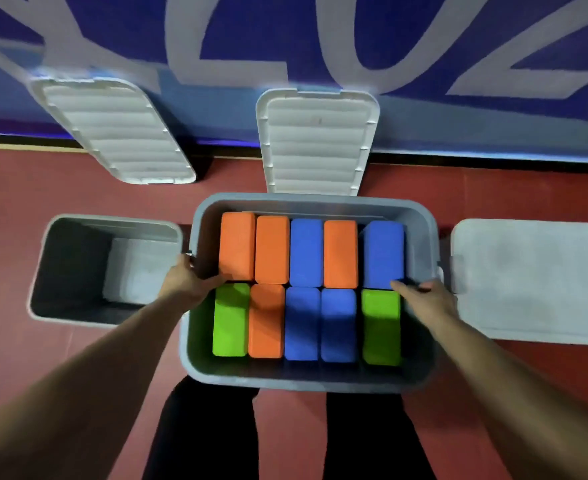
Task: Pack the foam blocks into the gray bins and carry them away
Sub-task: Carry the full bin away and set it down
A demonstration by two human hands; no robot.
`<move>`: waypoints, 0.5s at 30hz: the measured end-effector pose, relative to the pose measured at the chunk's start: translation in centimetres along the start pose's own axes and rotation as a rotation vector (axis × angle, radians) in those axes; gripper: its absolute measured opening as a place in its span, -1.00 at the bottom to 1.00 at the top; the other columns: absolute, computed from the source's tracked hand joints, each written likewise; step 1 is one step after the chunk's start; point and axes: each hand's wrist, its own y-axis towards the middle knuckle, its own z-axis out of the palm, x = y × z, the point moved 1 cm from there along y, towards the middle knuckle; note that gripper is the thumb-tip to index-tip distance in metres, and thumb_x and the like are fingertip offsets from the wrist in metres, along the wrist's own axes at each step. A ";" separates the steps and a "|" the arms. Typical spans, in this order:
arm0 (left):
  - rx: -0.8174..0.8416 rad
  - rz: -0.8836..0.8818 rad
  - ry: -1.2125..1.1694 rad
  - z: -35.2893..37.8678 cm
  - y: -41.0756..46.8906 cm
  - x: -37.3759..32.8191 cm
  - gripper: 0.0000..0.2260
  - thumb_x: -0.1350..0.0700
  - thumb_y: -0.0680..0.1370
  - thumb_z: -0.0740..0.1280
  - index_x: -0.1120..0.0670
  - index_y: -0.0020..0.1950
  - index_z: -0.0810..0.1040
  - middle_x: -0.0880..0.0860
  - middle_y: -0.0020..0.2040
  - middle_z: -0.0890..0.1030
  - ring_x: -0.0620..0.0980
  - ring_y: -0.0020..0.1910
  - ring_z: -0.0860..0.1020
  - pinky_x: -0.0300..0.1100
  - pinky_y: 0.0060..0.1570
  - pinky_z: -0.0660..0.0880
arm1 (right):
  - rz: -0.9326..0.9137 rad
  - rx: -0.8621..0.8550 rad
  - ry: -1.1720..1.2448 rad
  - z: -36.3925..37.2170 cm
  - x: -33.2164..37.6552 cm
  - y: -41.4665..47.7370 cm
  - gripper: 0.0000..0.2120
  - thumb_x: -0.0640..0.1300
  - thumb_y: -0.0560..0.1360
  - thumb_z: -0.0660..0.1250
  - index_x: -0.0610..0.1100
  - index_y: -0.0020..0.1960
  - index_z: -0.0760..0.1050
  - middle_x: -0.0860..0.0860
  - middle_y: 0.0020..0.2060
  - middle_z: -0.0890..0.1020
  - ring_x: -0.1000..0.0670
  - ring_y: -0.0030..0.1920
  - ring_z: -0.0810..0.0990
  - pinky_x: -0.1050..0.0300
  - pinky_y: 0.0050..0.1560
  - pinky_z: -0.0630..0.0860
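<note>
A gray bin point(306, 382) stands on the red floor in front of me, packed with two rows of upright foam blocks. Among them are orange blocks point(237, 245), blue blocks point(305, 252) and green blocks point(231, 320). My left hand point(185, 282) grips the bin's left rim, with the thumb inside near the green block and the fingers over the outer edge. On the right rim my right hand point(424, 296) holds the same way, its thumb by the blue block point(382, 252).
An empty gray bin point(67, 271) stands to the left. A flat light-gray lid or lidded bin point(531, 278) lies on the right. Two ribbed lids point(112, 129) point(317, 140) lean against the blue wall behind. My legs in black trousers point(199, 431) are below the bin.
</note>
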 end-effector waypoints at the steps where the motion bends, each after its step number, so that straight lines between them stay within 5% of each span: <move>1: 0.022 0.006 0.007 1.8 2.8 -0.5 -0.30 -0.18 0.28 0.61 0.12 0.24 0.42 0.06 0.04 0.58 0.08 -0.07 0.55 -0.10 -0.18 0.47 | 0.027 0.019 0.002 1.2 0.2 3.4 -0.16 0.58 0.06 0.32 -0.06 0.03 0.51 -0.09 0.04 0.64 -0.21 0.17 0.55 -0.08 0.17 0.52; 7: 0.053 -0.008 0.086 10.7 15.6 -0.4 -0.32 -0.05 0.36 0.59 0.15 0.36 0.39 0.14 0.20 0.56 0.14 0.10 0.55 -0.10 -0.07 0.44 | 0.063 0.034 0.024 9.2 -0.2 17.6 -0.11 0.67 -0.07 0.35 -0.09 -0.16 0.58 -0.07 -0.15 0.67 -0.16 -0.01 0.65 0.02 0.11 0.55; 12: 0.068 -0.003 0.112 16.4 23.9 0.8 -0.29 -0.03 0.38 0.58 0.18 0.41 0.37 0.13 0.25 0.55 0.09 0.15 0.54 -0.17 -0.08 0.39 | 0.089 0.066 0.037 16.9 -3.4 27.7 0.21 0.66 -0.09 0.38 -0.02 0.38 0.43 0.05 -0.01 0.66 -0.14 0.13 0.61 -0.12 0.21 0.54; 15: 0.090 -0.058 0.148 19.0 27.7 2.0 -0.26 -0.04 0.39 0.57 0.16 0.44 0.33 0.12 0.27 0.53 0.10 0.18 0.54 -0.15 -0.07 0.42 | 0.082 0.078 -0.007 20.6 -3.0 29.7 0.32 0.69 -0.13 0.33 -0.02 0.45 0.30 0.00 0.01 0.63 -0.21 0.15 0.57 -0.15 0.19 0.53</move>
